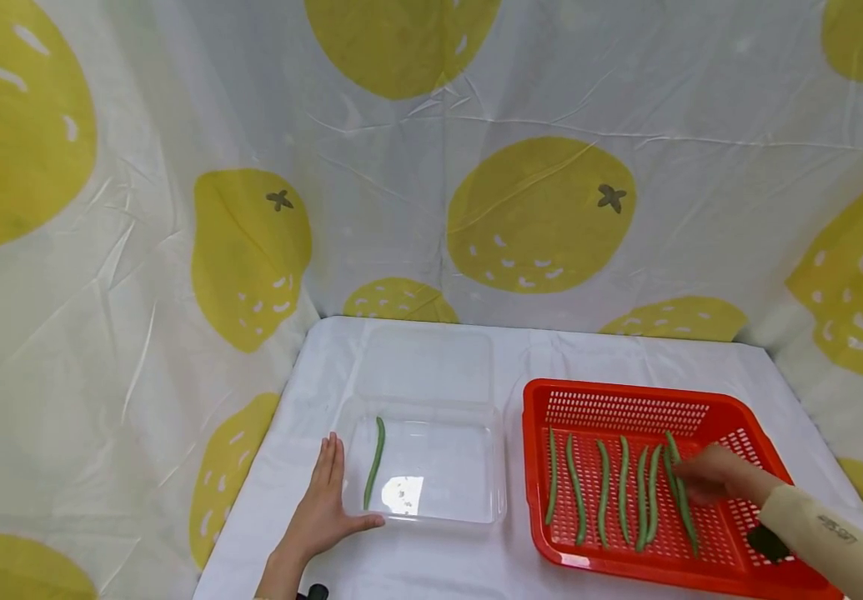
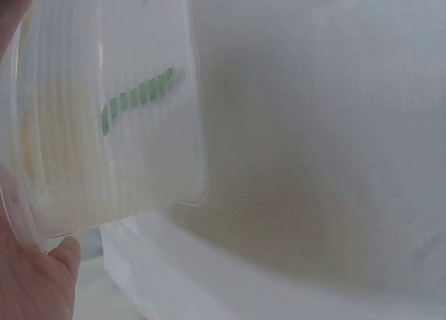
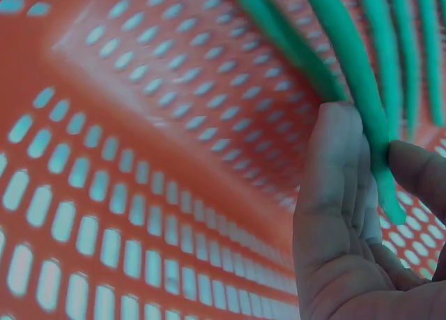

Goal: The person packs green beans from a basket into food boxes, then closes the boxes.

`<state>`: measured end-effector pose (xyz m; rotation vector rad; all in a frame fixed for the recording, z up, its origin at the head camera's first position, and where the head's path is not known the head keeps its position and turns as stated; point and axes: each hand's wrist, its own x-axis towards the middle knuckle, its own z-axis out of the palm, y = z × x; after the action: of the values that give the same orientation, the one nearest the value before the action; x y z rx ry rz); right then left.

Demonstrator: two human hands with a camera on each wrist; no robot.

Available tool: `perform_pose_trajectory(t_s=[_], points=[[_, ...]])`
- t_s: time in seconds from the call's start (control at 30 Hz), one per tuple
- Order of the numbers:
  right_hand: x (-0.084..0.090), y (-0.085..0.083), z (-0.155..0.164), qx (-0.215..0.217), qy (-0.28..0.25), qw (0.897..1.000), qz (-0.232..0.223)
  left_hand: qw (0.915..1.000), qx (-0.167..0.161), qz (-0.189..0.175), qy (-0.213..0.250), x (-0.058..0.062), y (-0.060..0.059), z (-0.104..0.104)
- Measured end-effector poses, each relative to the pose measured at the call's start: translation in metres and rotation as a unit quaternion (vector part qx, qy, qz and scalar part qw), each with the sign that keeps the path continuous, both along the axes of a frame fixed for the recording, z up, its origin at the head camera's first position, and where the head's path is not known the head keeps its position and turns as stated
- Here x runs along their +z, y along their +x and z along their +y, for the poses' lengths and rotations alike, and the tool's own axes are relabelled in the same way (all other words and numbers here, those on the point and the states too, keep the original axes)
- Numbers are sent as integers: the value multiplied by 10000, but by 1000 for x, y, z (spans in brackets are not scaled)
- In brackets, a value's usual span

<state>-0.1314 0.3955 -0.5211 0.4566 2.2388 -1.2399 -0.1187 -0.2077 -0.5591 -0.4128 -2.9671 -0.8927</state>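
My left hand (image 1: 320,512) lies against the near left corner of a clear plastic container (image 1: 497,467), its fingers straight along the side and its thumb at the front. One green bean (image 1: 375,467) lies inside the container, also seen through the ribbed wall in the left wrist view. At the right side of a red basket (image 1: 574,560), my right hand (image 1: 720,475) reaches in and pinches a green bean (image 3: 359,76) between thumb and fingers. Another green bean (image 3: 286,37) lies right beside it. Several more green beans (image 1: 605,492) lie roughly side by side on the basket floor.
A clear lid-like sheet (image 1: 425,362) lies behind the container. Both containers stand on a white-covered table (image 1: 431,567). Lemon-printed curtains (image 1: 371,200) enclose the table at the back and sides. The basket has raised, slotted walls.
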Motion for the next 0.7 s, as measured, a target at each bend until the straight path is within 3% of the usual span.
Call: perform_pose_trajectory(t_s=[0.2,0.27,0.43,0.7], points=[[25,-17,-10,-301,-854,9954,-310,9999,18,-103,-14,1,0,-1],[33,-22,-18,-429,-1346,9894,-329,10000,8,-41,2,1,1,-1],[50,-33,-51,-250,-2494,9678,-214,10000,-6,-96,-3,1,0,-2],[67,-49,-136,21,-2867,9580,43,9998,-48,-164,63,1,0,-1]])
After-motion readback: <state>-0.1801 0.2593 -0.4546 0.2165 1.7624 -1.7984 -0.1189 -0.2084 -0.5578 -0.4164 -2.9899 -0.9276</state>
